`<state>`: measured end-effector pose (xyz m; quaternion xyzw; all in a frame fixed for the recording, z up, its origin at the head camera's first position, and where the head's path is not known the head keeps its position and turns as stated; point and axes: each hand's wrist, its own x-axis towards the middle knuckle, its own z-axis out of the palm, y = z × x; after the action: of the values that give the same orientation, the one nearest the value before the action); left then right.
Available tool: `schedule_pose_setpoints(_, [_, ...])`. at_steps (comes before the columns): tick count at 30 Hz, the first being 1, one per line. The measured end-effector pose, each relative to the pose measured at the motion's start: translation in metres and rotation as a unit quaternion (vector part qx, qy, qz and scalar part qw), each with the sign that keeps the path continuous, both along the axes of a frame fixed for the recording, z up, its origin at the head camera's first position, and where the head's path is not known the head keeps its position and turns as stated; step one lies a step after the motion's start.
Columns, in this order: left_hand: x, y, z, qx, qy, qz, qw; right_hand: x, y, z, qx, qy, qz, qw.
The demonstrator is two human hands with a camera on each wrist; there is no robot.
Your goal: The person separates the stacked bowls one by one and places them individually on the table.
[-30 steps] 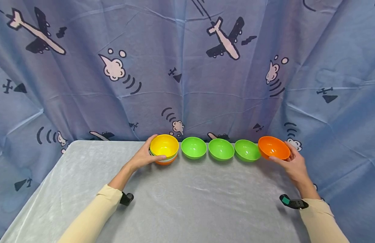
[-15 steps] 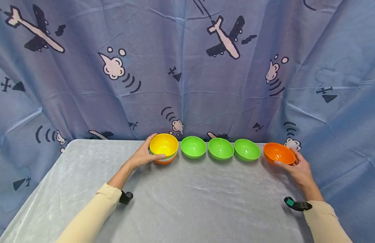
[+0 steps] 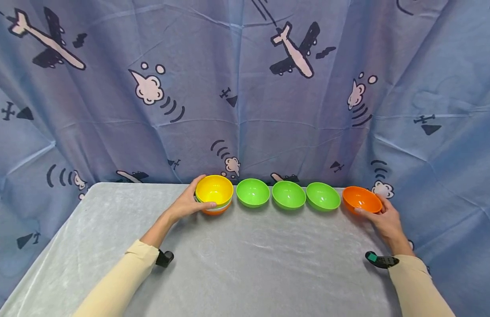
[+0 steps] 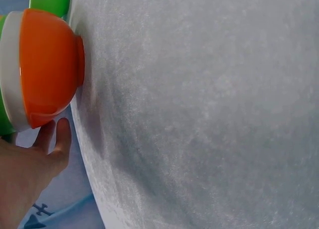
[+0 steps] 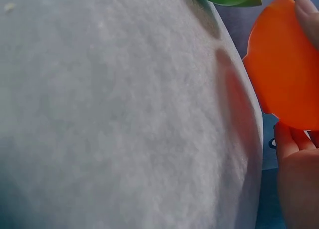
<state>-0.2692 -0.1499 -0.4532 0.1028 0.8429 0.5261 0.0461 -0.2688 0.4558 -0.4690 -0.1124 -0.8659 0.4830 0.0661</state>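
At the back of the table, my left hand (image 3: 186, 203) grips a nested stack of bowls from its left side, thumb across the front. The yellow bowl (image 3: 214, 190) is on top, and the left wrist view shows a green edge, a white bowl (image 4: 12, 69) and an orange bowl (image 4: 50, 64) lowest. My right hand (image 3: 387, 222) holds another orange bowl (image 3: 361, 199) at the row's right end, thumb on its near side and fingers on its far right. Whether that bowl's base touches the table cannot be told. Between the hands stand three green bowls (image 3: 253, 193), upright and side by side.
The table (image 3: 245, 264) wears a pale grey cloth, and its back edge runs right behind the bowls. A blue curtain (image 3: 189, 88) printed with planes hangs beyond it. Black wrist cameras (image 3: 164, 258) sit on both forearms.
The right hand has moved the orange bowl right and lower, away from overlapping the last green bowl, then slightly back left. The left hand and its stack have stayed put.
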Motion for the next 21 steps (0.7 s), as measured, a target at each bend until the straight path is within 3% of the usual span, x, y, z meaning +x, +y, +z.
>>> schedule_pose_setpoints(21, [0.001,0.001,0.001,0.002,0.000,0.000,1.0000,-0.012,0.001,-0.016,-0.028,-0.004,0.008,0.9996])
